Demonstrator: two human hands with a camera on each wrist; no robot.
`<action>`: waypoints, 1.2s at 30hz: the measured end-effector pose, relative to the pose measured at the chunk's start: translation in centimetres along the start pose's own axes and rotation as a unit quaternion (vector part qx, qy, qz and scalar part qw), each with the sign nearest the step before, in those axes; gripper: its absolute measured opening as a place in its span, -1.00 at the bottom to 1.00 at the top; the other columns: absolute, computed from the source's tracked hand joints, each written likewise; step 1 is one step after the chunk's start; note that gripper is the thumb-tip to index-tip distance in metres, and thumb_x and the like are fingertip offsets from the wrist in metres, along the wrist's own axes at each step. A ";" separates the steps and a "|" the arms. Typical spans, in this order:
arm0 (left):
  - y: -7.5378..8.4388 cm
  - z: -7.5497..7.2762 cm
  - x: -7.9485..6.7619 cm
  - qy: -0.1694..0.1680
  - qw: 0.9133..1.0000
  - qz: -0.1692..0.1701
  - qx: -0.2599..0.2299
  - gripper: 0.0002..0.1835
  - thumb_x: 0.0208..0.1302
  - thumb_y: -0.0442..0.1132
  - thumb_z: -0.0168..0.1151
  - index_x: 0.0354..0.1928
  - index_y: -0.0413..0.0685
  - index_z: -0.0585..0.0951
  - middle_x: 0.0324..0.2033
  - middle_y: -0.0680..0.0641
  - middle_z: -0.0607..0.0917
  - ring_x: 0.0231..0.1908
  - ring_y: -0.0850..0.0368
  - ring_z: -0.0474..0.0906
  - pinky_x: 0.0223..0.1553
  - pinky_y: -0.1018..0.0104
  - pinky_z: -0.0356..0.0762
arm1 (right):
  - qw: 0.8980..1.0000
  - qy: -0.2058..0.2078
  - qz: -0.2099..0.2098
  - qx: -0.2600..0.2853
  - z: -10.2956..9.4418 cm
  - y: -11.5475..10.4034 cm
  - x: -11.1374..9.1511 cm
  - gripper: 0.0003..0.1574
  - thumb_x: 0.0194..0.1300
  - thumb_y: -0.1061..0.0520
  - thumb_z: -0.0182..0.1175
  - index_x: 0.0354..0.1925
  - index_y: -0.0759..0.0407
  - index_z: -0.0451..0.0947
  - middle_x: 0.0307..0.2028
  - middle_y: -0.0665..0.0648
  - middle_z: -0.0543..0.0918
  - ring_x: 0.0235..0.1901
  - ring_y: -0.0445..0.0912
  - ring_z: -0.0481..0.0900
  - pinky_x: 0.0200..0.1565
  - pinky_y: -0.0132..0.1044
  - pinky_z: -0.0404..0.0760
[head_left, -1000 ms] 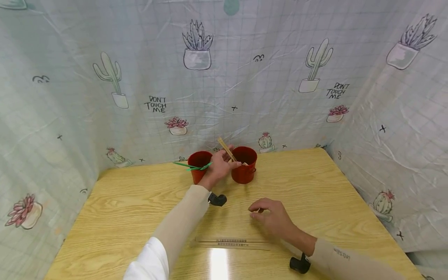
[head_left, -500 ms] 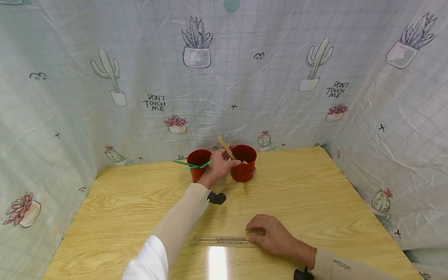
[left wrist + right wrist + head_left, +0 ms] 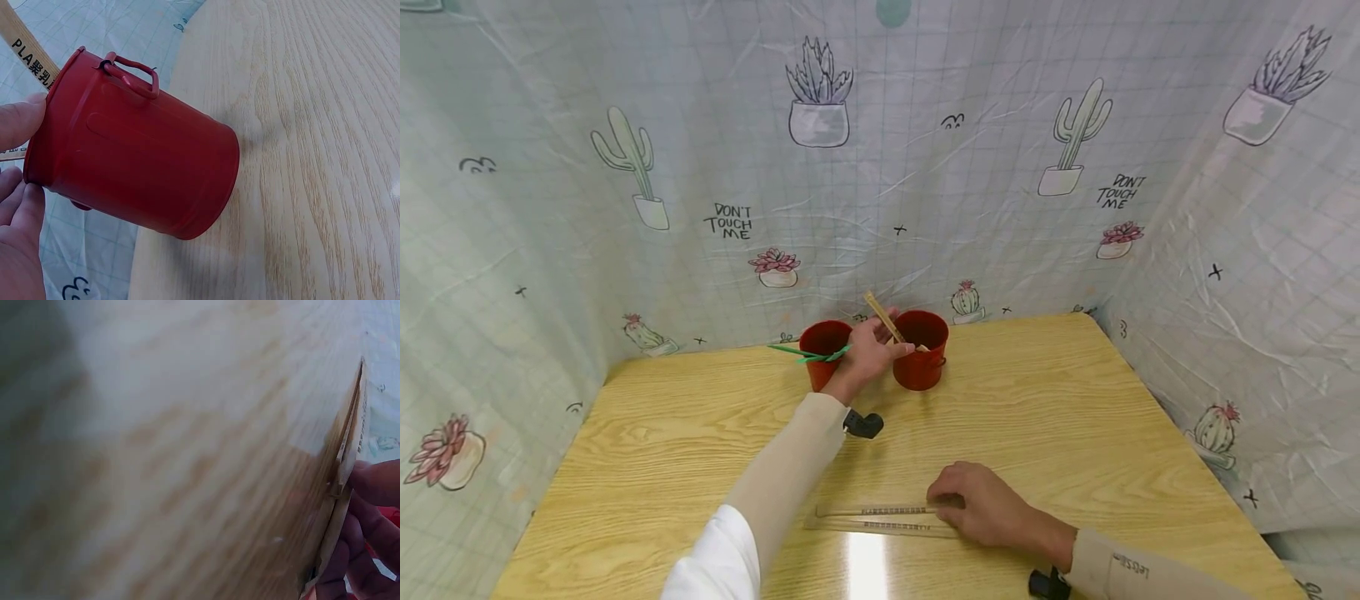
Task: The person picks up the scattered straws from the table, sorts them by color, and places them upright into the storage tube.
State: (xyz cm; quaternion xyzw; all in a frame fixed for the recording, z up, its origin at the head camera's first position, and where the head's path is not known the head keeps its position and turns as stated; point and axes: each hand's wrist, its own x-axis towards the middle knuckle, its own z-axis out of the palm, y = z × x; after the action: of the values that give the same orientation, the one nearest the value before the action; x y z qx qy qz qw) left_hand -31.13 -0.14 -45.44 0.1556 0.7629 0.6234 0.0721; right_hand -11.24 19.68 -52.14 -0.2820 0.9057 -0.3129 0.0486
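Note:
My left hand (image 3: 865, 357) holds the rim of the right-hand red bucket (image 3: 917, 373), with the thumb at one side and fingers at the other in the left wrist view. Paper-wrapped straws marked PLA (image 3: 28, 53) stick out of this bucket's mouth. Over the table's front part, my right hand (image 3: 981, 504) pinches the right end of a paper-wrapped straw (image 3: 887, 511). A second wrapped straw (image 3: 880, 526) lies just in front of it, its right end close to the hand. The right wrist view shows the thumb and fingers at the brown wrapper (image 3: 353, 434).
To the left of the held bucket stands another red bucket (image 3: 824, 332), with green straws (image 3: 822, 357) across its mouth. Both stand near the back edge of the wooden table (image 3: 685, 442). A printed curtain (image 3: 880, 183) hangs behind and at the sides.
My right hand has moved down toward the front of the table and taken hold of a wrapped straw. The two straws now lie farther apart. My left hand stays at the bucket.

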 end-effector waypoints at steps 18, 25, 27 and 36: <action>0.0 0.0 0.1 0.001 1.000 0.010 0.005 -0.21 0.27 -0.34 0.47 0.52 -0.17 0.38 0.54 -0.07 0.42 0.51 -0.04 0.39 0.50 0.11 0.40 | 0.985 -0.093 -0.070 -0.125 -1.7 -0.8 1.6 -0.70 0.37 0.38 0.19 -0.27 0.00 0.71 -0.38 -0.15 0.63 -0.35 -0.40 0.46 -0.21 -0.50 0.62; -0.1 0.1 0.1 0.000 1.000 0.009 -0.004 -0.22 0.28 -0.36 0.46 0.51 -0.21 0.38 0.54 -0.09 0.41 0.52 -0.06 0.37 0.51 0.09 0.38 | 0.981 -0.011 -0.100 -0.164 -3.3 0.2 1.5 -0.66 0.33 0.44 0.21 -0.26 0.06 0.77 -0.33 -0.04 0.72 -0.27 -0.28 0.62 -0.15 -0.36 0.74; -0.1 0.1 0.1 0.004 1.000 0.010 -0.008 -0.22 0.27 -0.37 0.47 0.51 -0.22 0.39 0.53 -0.10 0.42 0.52 -0.07 0.38 0.51 0.08 0.38 | 0.979 0.018 -0.110 -0.173 -4.1 0.5 1.6 -0.66 0.30 0.46 0.23 -0.26 0.07 0.77 -0.33 -0.03 0.71 -0.28 -0.25 0.62 -0.18 -0.35 0.73; 0.1 0.2 0.1 0.005 1.000 0.011 -0.010 -0.24 0.27 -0.41 0.45 0.50 -0.25 0.40 0.52 -0.13 0.43 0.52 -0.09 0.37 0.52 0.08 0.37 | 0.962 0.141 -0.145 -0.181 -8.4 0.7 2.5 -0.69 0.18 0.49 0.38 -0.28 0.10 0.73 -0.32 -0.02 0.70 -0.30 -0.18 0.64 -0.26 -0.34 0.72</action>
State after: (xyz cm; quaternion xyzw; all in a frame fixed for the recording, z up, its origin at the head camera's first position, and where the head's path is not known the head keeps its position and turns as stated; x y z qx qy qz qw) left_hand -31.12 0.12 -45.40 0.1602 0.7554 0.6322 0.0630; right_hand -15.88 23.36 -45.60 -0.3673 0.8943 -0.1840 -0.1777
